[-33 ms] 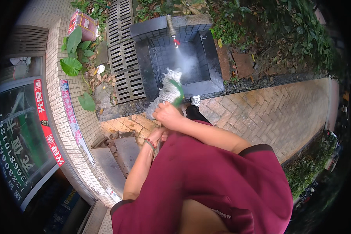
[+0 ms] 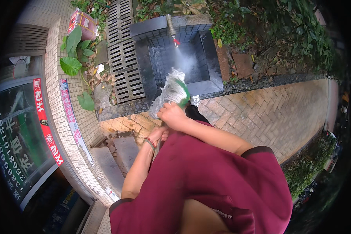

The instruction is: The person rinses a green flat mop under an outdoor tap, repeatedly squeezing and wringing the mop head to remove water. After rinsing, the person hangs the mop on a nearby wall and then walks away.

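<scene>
A string mop (image 2: 173, 91) with white strands and a green part along its right side lies over the near edge of a dark tiled sink (image 2: 216, 64). Behind the mop head, my right hand (image 2: 172, 116) is closed around the mop. Lower down, my left hand (image 2: 156, 135), with a beaded bracelet at the wrist, grips the handle, most of which is hidden by my arm and maroon shirt. From a tap (image 2: 171, 26) with a red lever (image 2: 177, 42), water sprays down into the sink just beyond the mop's tip.
Left of the sink runs a slotted drain grate (image 2: 124, 54). A wrapped pink box (image 2: 83, 25) and leafy plants stand farther left, beside a tiled wall (image 2: 90, 132). Brick paving (image 2: 253, 113) stretches right, with planting beyond it. One white shoe (image 2: 195, 100) shows near the sink.
The mop head has shifted slightly right, its green part moving right too. My right hand has moved a little right along with it. My left hand has barely moved.
</scene>
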Demonstrator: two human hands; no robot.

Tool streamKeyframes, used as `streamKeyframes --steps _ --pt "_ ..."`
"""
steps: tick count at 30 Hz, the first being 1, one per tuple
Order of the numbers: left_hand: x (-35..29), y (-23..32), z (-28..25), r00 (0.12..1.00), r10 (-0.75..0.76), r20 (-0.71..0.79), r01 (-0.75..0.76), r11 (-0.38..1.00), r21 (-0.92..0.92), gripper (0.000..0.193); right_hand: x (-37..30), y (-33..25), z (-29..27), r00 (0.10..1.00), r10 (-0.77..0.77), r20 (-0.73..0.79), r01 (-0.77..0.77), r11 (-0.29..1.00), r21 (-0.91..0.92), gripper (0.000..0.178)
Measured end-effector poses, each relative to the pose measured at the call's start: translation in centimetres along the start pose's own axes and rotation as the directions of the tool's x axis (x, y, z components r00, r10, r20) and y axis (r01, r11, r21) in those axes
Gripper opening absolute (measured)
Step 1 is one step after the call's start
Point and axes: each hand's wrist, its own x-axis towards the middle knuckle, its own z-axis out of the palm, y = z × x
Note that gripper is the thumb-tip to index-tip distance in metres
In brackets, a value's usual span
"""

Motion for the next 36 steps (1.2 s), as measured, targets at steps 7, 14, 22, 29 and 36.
streamKeyframes --steps 7,14,22,29,36 --pt "1.4 -0.1 1.0 0.998 -0.058 -0.031 0.059 0.997 0.049 0.020 -7.1 1.0 -2.3 0.976 0.218 -0.014 -0.214 0.967 0.135 0.022" --pt "1.3 0.0 1.2 1.000 -0.018 0.019 0.018 1.000 0.017 0.018 -5.3 2.5 -3.6 0.988 0.153 -0.038 -0.149 0.985 0.093 0.018" --pt "0.8 1.5 1.8 0.990 0.135 0.039 -0.136 0.991 0.014 0.017 -1.0 4.3 -7.0 0.991 0.074 -0.107 -0.079 0.996 -0.041 0.017" --pt "3.6 1.4 0.2 0.998 0.060 0.028 -0.060 0.998 0.011 0.018 -0.8 3.4 -1.7 0.995 0.044 0.090 -0.040 0.998 -0.045 0.016" --pt "6.3 0.5 -1.5 0.999 -0.024 0.032 0.026 0.997 -0.077 0.013 -2.8 3.1 1.7 0.996 0.062 0.071 -0.064 0.997 0.031 0.017"
